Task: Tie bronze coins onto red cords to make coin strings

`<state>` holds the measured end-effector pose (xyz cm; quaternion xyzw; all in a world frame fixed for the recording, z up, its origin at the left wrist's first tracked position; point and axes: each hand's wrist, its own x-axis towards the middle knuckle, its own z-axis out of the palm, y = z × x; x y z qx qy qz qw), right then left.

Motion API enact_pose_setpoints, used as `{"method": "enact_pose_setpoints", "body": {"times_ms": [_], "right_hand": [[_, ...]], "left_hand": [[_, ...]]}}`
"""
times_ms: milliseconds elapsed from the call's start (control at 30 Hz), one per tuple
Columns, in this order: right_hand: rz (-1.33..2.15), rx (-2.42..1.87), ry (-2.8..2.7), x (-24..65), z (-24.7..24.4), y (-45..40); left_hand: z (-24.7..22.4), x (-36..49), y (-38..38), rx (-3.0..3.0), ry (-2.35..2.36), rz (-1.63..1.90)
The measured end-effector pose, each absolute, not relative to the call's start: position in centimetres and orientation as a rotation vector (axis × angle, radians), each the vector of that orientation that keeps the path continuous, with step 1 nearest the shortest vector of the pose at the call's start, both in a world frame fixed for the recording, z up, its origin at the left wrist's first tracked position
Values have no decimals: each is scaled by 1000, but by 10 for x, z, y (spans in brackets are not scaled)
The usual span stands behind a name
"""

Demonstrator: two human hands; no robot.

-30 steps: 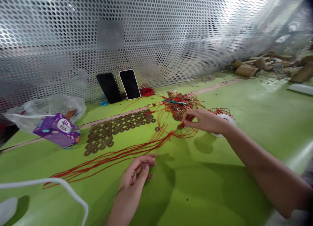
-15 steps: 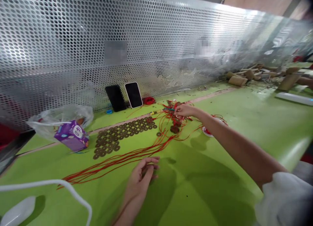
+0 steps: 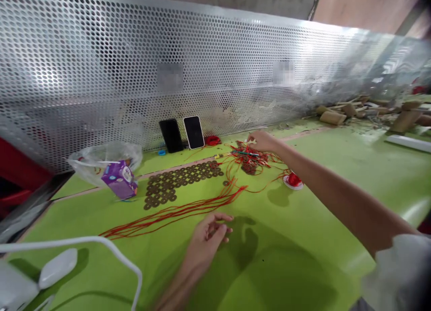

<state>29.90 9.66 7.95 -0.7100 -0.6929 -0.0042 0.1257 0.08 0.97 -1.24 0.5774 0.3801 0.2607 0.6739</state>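
Observation:
My right hand (image 3: 263, 142) reaches over the far side of a tangled pile of red cords and coins (image 3: 254, 159). Its fingers are closed around a small pale thing that I cannot make out. A thin teal tool (image 3: 247, 153) lies across the pile. Low over the green table, my left hand (image 3: 211, 232) is half curled with fingers apart, holding nothing. Beyond it runs a bundle of long red cords (image 3: 175, 214). Rows of round brass-coloured coins with holes (image 3: 178, 177) lie flat to the left of the pile, and one loose coin (image 3: 226, 183) sits apart.
A spool of red cord (image 3: 294, 180) stands on the right. Two phones (image 3: 194, 132) lean on the perforated metal screen (image 3: 229, 55). At left are a purple box (image 3: 120, 181), a plastic bag (image 3: 111, 154) and a white cable (image 3: 114, 250). Bamboo pieces (image 3: 333, 117) lie far right.
My right hand has moved from the middle of the pile to its far edge, uncovering the teal tool. My left hand keeps its half-curled pose. The view has shifted slightly.

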Motion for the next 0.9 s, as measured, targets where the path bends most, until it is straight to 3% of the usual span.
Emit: {"method": "enact_pose_setpoints", "body": {"times_ms": [300,500,700,900], "right_hand": [[118,-1454,-2437,215,19,33],[-45,-1608,-2331,237,1,47],[271,-1720,-2375,272,7,35],[379,-1889,-2370,276,8,28]], "left_hand": [[-1,6,-23,1689,808,416],[7,5,-29,2000,846,463],[2,-2,-13,2191,942,556],[-2,-14,10,2664,1124,313]]}}
